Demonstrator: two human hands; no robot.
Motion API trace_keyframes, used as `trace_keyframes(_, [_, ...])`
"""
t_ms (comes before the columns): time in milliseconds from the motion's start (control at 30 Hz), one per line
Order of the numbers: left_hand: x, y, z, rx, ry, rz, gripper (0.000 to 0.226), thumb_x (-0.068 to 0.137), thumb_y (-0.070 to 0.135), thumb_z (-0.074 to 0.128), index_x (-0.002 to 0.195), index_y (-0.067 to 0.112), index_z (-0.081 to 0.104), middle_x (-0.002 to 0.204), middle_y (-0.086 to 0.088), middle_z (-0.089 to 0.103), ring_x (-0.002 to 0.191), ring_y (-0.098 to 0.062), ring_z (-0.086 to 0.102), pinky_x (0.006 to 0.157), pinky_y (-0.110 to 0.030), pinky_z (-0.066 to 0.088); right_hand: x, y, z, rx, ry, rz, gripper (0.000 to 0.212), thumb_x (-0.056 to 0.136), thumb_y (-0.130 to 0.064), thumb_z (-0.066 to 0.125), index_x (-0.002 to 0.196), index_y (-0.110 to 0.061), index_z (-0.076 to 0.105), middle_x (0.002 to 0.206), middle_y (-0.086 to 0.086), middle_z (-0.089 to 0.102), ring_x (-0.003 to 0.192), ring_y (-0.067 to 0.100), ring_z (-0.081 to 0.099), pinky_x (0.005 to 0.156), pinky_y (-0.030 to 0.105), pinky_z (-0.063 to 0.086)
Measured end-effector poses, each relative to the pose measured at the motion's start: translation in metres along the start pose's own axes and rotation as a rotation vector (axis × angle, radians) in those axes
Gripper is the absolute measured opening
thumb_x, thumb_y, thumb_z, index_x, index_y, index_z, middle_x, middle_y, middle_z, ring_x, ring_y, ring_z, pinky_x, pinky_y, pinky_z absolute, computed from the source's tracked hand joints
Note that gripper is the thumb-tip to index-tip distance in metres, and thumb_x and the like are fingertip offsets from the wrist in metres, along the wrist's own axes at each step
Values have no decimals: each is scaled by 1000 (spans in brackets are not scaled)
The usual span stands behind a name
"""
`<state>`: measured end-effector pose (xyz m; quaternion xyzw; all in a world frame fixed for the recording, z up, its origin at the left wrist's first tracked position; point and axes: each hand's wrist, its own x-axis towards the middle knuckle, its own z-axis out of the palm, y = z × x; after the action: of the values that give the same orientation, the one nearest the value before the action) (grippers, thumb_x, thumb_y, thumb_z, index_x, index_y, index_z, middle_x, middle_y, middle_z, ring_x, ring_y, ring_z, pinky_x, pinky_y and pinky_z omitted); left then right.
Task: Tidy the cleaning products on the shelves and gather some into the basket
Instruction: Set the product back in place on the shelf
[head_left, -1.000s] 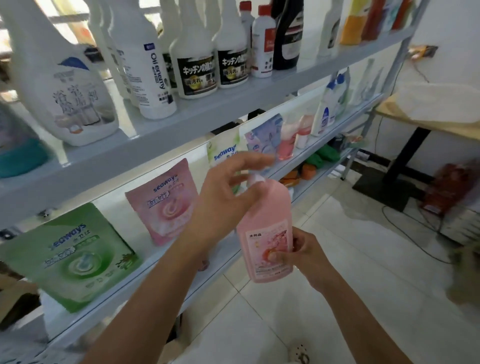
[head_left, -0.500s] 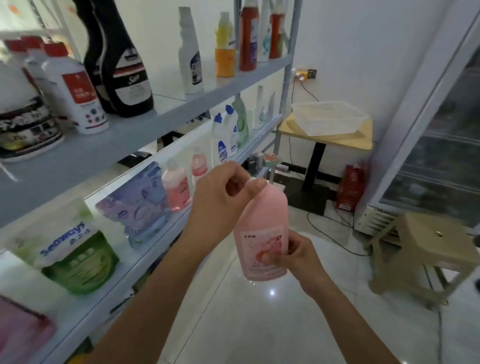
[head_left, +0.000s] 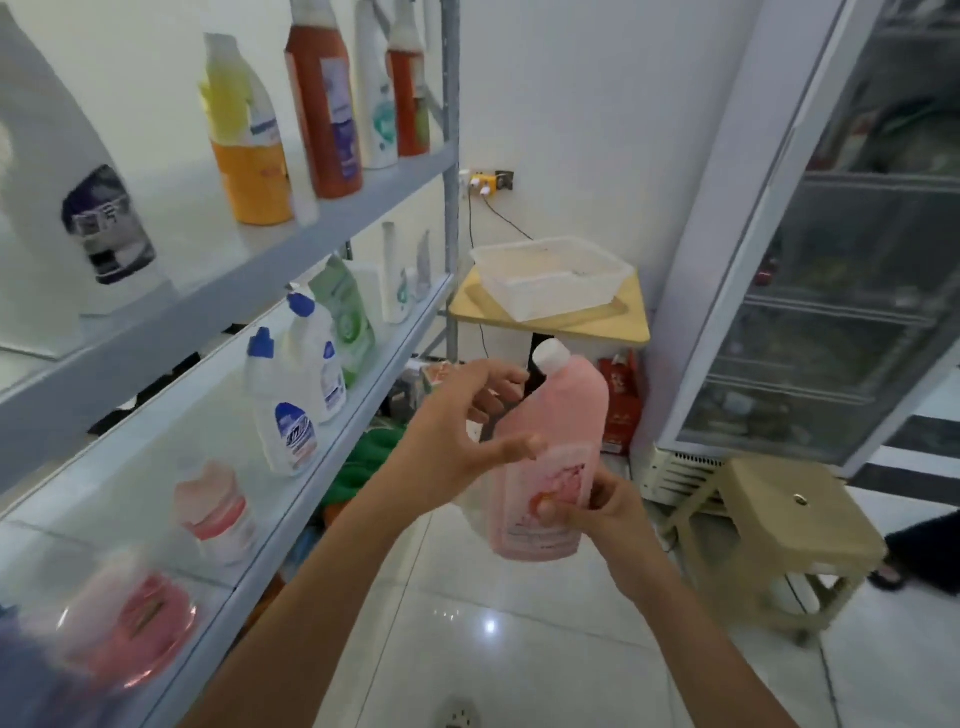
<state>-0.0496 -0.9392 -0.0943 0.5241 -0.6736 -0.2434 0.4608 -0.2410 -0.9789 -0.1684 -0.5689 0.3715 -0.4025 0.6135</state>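
Head view: the right hand (head_left: 597, 514) grips the lower label of a pink plastic bottle with a white cap (head_left: 558, 415), held in the air right of the grey metal shelves (head_left: 337, 221). The left hand (head_left: 462, 436) hovers at its shoulder with fingers spread and loose.

White wall (head_left: 597, 104) meets glossy tiled floor (head_left: 519, 670) — glass-door fridge (head_left: 857, 312) beside beige stool (head_left: 795, 519).

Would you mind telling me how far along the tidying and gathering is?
Done: bottles on the upper shelf stand upright in a row. In hand: the right hand grips the pink bottle low down, with the left hand open beside its neck. Left: the clear basket on the small table shows no bottles, so gathering looks barely begun.
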Motion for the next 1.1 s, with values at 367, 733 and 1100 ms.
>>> trace_keyframes(367, [212, -121, 27, 30, -172, -101, 28, 78, 19, 75, 104, 14, 64, 98, 6, 68, 90, -8, 66, 81, -35, 58, 206, -7, -55, -20, 185, 46, 58, 47, -2, 88, 100, -2, 66, 93, 13, 73, 86, 32, 70, 68, 36, 57])
trace_keyframes(733, [413, -226, 93, 185, -176, -171, 31, 78, 21, 75, 107, 22, 63, 99, 4, 67, 93, -16, 62, 85, -43, 53, 426, -21, -173, -271, 167, -44, 51, 61, -3, 85, 98, -30, 61, 84, -16, 72, 81, 2, 67, 67, 21, 55])
trace_keyframes(1100, [558, -395, 120, -41, 286, -620, 66, 83, 58, 63, 137, 27, 39, 135, 1, 49, 124, -20, 49, 99, -48, 48, 627, -23, -237, -391, 297, -68, 41, 67, 5, 78, 90, -26, 66, 81, -13, 67, 69, -8, 61, 58, 11, 49])
